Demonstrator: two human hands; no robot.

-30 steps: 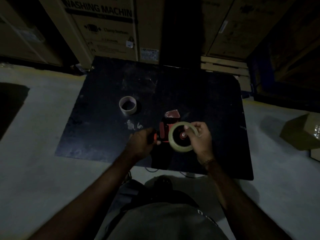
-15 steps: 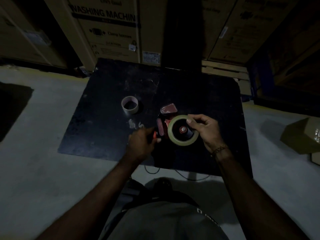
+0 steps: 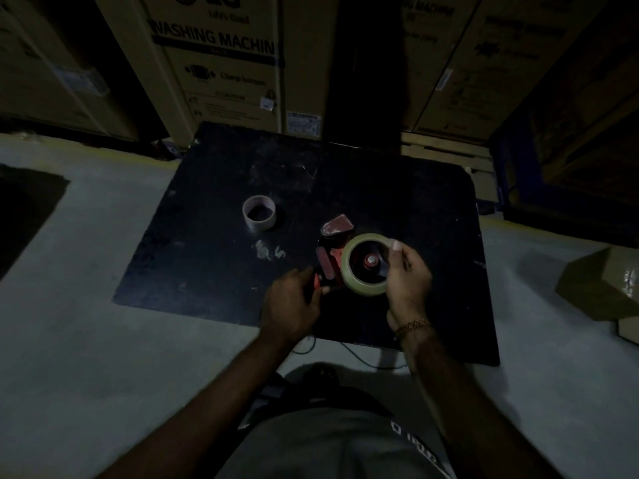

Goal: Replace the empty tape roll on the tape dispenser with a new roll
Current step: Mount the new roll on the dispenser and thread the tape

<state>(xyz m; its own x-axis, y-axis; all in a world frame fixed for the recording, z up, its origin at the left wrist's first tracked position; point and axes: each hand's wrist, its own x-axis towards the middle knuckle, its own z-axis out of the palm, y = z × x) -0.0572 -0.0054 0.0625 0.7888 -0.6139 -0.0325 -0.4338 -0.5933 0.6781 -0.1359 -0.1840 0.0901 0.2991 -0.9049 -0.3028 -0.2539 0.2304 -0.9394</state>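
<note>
New roll (image 3: 366, 265) sits around the hub of the tape dispenser (image 3: 330, 252), which lies on the black board (image 3: 214, 188). Red hub bolt visible through the roll's centre, so it looks on the spindle; too dark to say whether it's seated fully home.

Left hand (image 3: 294, 302) is curled round the orange handle at the near end and pins the dispenser down. Right hand (image 3: 406, 276) has the roll's right edge pinched, thumb up on the outer face, other fingers wrapped behind the rim.

Empty core (image 3: 259, 213) stands on the board well to the left, apart from everything, so the removal half is done.

To do this step well:
- keep the left grip firm so the frame doesn't skid on the board
- press the roll square onto the hub, not cocked, till it bottoms out
- check the unwind direction before threading: adhesive side should face down at the roller and blade end
- then find the free tape end and feed it past the red flap towards the far end.
</note>
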